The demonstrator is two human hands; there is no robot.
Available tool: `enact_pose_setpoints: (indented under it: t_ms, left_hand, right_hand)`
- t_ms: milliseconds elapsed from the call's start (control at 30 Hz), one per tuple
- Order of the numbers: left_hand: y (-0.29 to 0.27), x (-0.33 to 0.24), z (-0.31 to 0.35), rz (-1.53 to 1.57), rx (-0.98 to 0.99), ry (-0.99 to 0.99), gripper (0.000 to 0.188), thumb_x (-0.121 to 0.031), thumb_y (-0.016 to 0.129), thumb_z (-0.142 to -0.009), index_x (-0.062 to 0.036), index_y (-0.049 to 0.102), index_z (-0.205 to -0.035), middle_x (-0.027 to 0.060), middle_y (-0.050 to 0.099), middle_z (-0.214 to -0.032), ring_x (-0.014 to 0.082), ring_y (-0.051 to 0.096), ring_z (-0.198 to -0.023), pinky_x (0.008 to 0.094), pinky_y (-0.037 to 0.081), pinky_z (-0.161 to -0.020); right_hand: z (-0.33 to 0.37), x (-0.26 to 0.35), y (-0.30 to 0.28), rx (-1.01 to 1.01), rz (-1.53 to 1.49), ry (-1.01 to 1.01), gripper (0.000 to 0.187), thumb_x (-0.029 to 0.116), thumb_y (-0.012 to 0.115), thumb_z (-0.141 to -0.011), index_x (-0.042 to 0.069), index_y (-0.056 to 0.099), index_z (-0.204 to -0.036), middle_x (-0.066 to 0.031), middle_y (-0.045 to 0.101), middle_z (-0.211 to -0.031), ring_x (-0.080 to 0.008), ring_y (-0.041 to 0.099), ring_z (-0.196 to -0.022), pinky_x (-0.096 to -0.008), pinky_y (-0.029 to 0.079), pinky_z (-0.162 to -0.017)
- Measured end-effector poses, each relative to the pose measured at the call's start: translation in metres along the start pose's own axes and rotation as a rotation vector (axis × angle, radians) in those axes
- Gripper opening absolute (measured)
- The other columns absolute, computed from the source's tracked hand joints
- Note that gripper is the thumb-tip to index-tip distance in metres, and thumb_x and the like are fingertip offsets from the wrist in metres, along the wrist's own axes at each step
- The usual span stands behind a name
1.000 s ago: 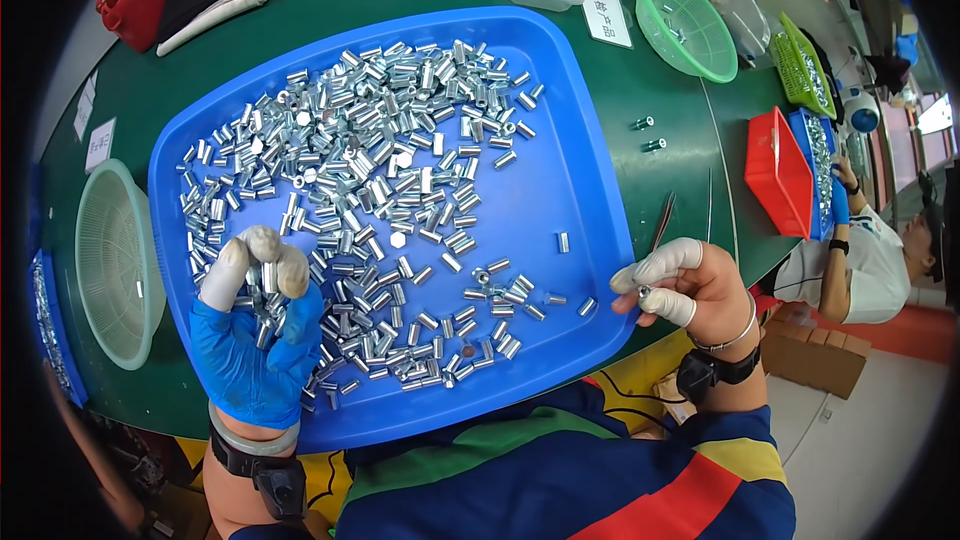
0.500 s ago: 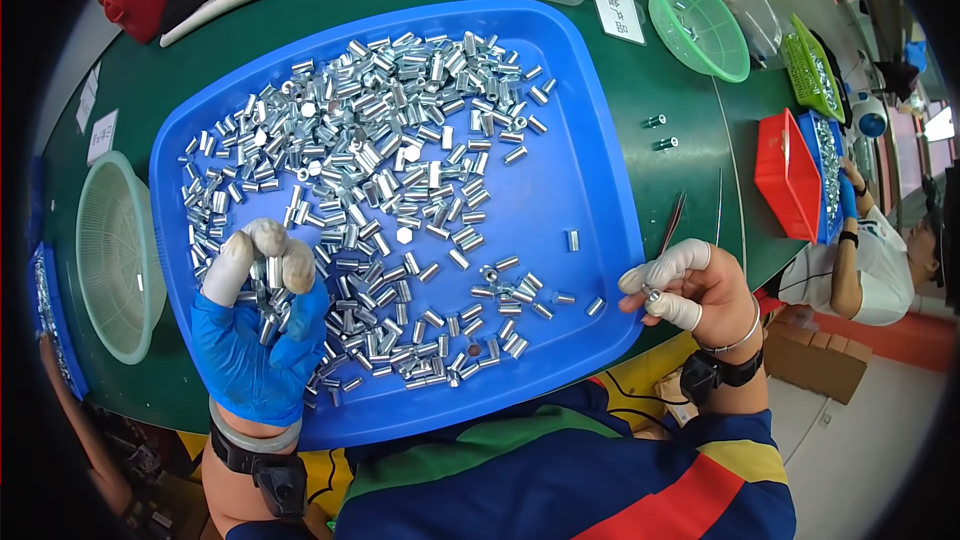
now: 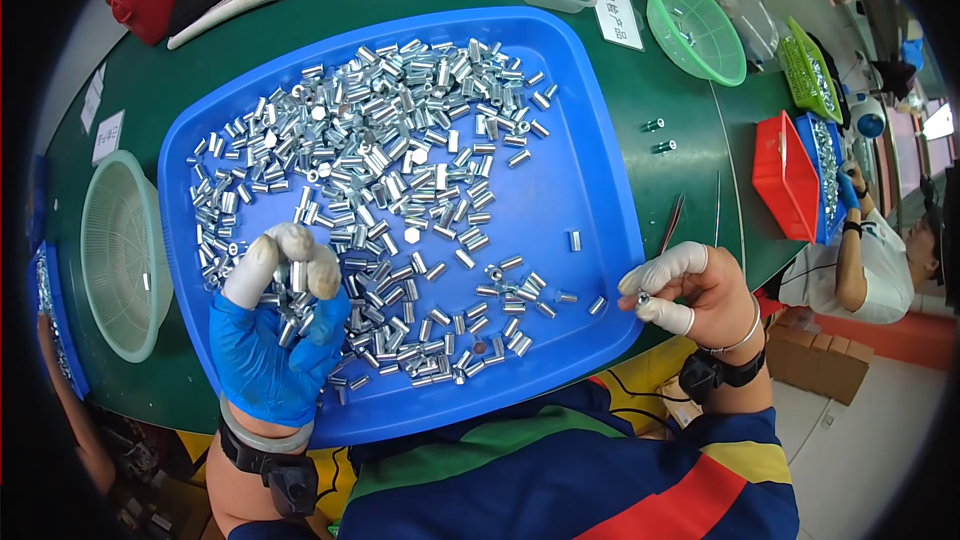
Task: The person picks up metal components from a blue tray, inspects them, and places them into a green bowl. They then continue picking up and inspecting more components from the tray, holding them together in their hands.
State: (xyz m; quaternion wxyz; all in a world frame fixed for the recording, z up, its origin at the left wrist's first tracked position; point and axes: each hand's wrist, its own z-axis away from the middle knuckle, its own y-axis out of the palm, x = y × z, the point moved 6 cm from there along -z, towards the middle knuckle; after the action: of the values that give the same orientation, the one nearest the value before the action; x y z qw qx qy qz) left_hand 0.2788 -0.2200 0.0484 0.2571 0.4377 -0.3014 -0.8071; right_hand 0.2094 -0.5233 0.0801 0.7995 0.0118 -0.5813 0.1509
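Observation:
A large blue tray [image 3: 600,190] holds a heap of short, shiny metal sleeves [image 3: 400,90], some showing hexagonal ends. Over the tray's near left part, my left hand [image 3: 280,330], in a blue glove with whitish finger cots, is curled shut around several metal sleeves [image 3: 292,305]. At the tray's right rim, my right hand [image 3: 690,290], with white cots on thumb and fingers, pinches one small metal sleeve [image 3: 643,298], its round end showing between the fingertips. A few loose sleeves lie in the tray to the left of that hand.
A pale green basket [image 3: 125,340] stands left of the tray, a green basket [image 3: 735,60] at the far right. Two sleeves [image 3: 660,147] and tweezers [image 3: 674,220] lie on the green table [image 3: 690,175]. A red bin [image 3: 782,175] stands beside a co-worker [image 3: 880,260].
My left hand has shifted slightly right over the tray, still holding its sleeves. My right hand keeps its pinch at almost the same place. The view has shifted a little.

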Motion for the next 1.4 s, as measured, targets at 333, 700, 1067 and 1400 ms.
enact_pose_setpoints:
  t_ms: [333, 700, 1067, 1400]
  left_hand:
    - [0.017, 0.019, 0.011, -0.132, 0.17, -0.156, 0.022, -0.026, 0.046, -0.09, -0.0068, 0.058, -0.088, 0.0086, 0.058, -0.077, 0.0127, 0.05, -0.056, 0.0215, 0.037, -0.044]
    - [0.018, 0.035, 0.019, -0.247, 0.205, -0.288, 0.023, -0.026, 0.046, -0.089, -0.0073, 0.059, -0.09, 0.0058, 0.06, -0.078, 0.0141, 0.055, -0.068, 0.0245, 0.043, -0.056]
    - [0.022, 0.038, 0.024, -0.178, 0.169, -0.376, 0.03, -0.028, 0.043, -0.091, -0.0042, 0.06, -0.096, 0.0074, 0.061, -0.081, 0.0169, 0.057, -0.068, 0.0254, 0.046, -0.06]
    - [0.016, 0.022, 0.01, 0.006, 0.332, -0.185, 0.029, -0.028, 0.044, -0.091, -0.0042, 0.06, -0.089, 0.0098, 0.061, -0.082, 0.0174, 0.058, -0.072, 0.026, 0.047, -0.061]
  right_hand:
    - [-0.012, 0.023, 0.031, 0.045, -0.161, 0.167, 0.013, -0.003, 0.059, -0.079, -0.001, 0.053, -0.09, -0.0174, 0.064, -0.093, -0.0244, 0.066, -0.083, -0.0277, 0.055, -0.064]
    - [-0.034, 0.086, 0.089, 0.213, 0.372, -0.299, 0.013, 0.002, 0.066, -0.076, 0.004, 0.062, -0.088, -0.007, 0.065, -0.08, -0.0148, 0.063, -0.069, -0.0241, 0.048, -0.057]
    - [-0.066, 0.095, 0.116, 0.118, 0.481, -0.8, 0.026, 0.006, 0.072, -0.069, 0.007, 0.063, -0.094, -0.0073, 0.06, -0.085, -0.0212, 0.058, -0.074, -0.0307, 0.046, -0.06]
    - [-0.063, 0.061, 0.076, 0.14, 0.895, -0.514, 0.026, 0.01, 0.072, -0.068, 0.005, 0.061, -0.091, -0.0096, 0.058, -0.078, -0.0231, 0.058, -0.072, -0.0322, 0.047, -0.06]
